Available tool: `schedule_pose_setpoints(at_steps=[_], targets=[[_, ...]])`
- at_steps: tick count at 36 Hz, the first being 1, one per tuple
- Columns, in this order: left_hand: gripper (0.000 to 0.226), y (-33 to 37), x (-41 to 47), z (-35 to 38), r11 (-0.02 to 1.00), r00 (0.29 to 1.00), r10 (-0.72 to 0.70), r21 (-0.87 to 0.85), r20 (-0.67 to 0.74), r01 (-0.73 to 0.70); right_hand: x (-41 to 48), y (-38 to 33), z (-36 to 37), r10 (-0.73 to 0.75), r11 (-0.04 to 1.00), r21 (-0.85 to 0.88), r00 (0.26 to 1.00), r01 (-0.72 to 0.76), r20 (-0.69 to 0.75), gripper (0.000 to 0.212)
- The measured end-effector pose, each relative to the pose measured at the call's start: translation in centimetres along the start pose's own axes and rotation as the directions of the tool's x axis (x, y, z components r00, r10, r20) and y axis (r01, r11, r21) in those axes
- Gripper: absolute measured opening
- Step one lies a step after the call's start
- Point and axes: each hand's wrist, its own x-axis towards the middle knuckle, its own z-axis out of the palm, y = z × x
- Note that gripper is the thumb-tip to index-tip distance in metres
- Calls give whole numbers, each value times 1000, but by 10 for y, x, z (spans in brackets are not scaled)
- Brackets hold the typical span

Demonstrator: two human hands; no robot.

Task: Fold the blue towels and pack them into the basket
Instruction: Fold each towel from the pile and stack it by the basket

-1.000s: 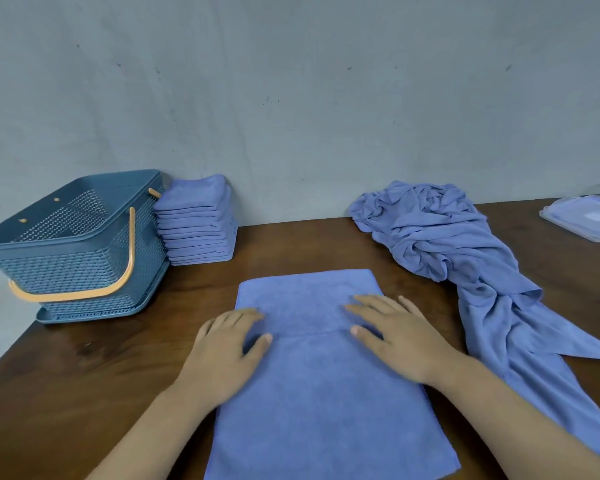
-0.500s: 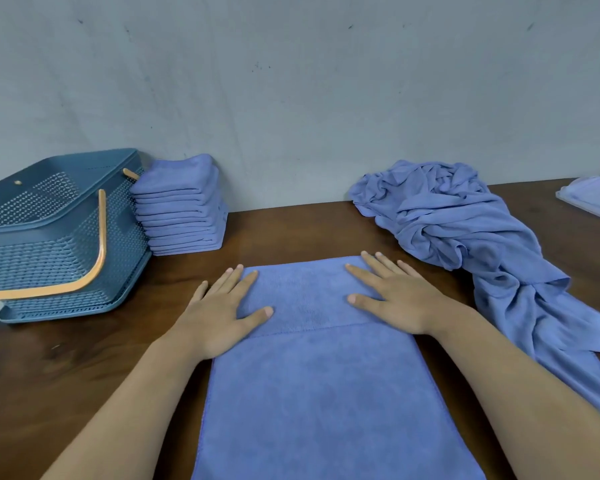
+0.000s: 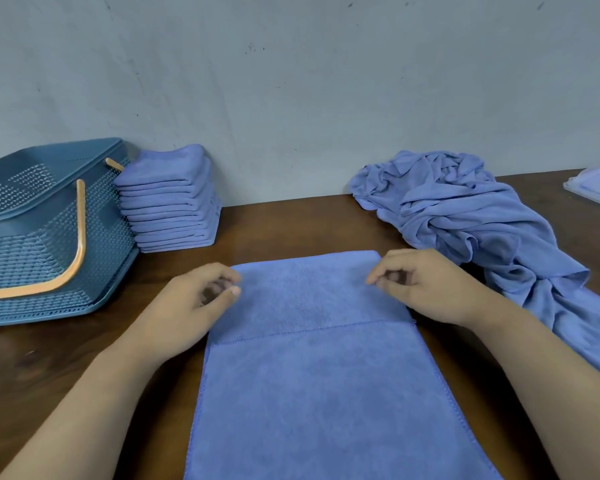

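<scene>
A blue towel point(image 3: 312, 368) lies flat on the table in front of me, its far part folded over with a stitched edge across the middle. My left hand point(image 3: 191, 306) is at the towel's far left corner and my right hand point(image 3: 426, 285) at its far right corner. Both have their fingers curled and pinched at the folded edge; the left is motion-blurred. A stack of folded blue towels point(image 3: 168, 199) stands against the wall. Left of the stack sits the blue mesh basket point(image 3: 42, 237) with an orange handle. A heap of unfolded blue towels point(image 3: 471, 216) lies at the right.
The brown wooden table point(image 3: 291, 226) ends at a grey wall behind. A clear plastic lid or container point(image 3: 596, 185) sits at the far right edge. Bare wood shows between the stack and the heap.
Both hands went from lying flat with spread fingers on the folded part to the far corners, where the fingers have curled in. The view shifted slightly.
</scene>
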Motion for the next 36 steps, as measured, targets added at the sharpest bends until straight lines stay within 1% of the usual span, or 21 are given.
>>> schedule_pose_setpoints(at_steps=[2, 4, 6, 9, 12, 17, 20, 23, 27, 29, 32, 34, 36], targets=[[18, 6, -3, -1, 996, 990, 53, -72, 130, -44, -4, -7, -1, -9, 1000, 21, 993, 6, 118, 27], [11, 10, -5, -1, 996, 963, 71, -65, 262, -56, -5, -11, -1, -13, 1000, -6, 977, 15, 211, 24], [3, 12, -7, -1, 998, 941, 66, -30, 332, -59, -6, -16, -1, -13, 1000, -2, 964, 14, 264, 20], [10, 14, -8, -4, 999, 925, 50, -27, 376, -43, -7, -20, -2, -16, 999, -27, 957, 25, 291, 18], [15, 16, -9, -8, 999, 914, 26, 14, 405, -35, -8, -22, -4, 0, 997, -72, 949, 24, 316, 19], [17, 19, -12, -17, 993, 893, -68, 114, 446, 19, -11, -27, -6, 28, 987, -159, 929, 33, 369, 18], [15, 21, -13, -20, 983, 872, -112, 180, 476, 28, -12, -28, -6, 45, 971, -234, 927, 46, 371, 16], [14, 23, -14, -21, 987, 859, -118, 157, 498, 45, -12, -29, -5, 44, 950, -302, 924, 79, 379, 12], [14, 26, -15, -26, 996, 868, -82, 63, 490, 59, -14, -34, -6, 48, 947, -309, 916, 85, 399, 12], [14, 29, -15, -29, 997, 872, -29, -46, 490, 59, -14, -37, -9, 52, 971, -232, 904, 53, 425, 11], [17, 35, -16, -34, 956, 889, 88, -289, 448, 51, -15, -42, -16, 1, 998, 50, 886, -27, 463, 8], [21, 38, -19, -34, 872, 914, 128, -482, 384, 80, -14, -44, -20, -61, 970, 237, 902, -47, 428, 6], [27, 37, -19, -31, 748, 954, 114, -656, 278, 102, -10, -45, -20, -72, 917, 393, 944, -64, 321, 6]])
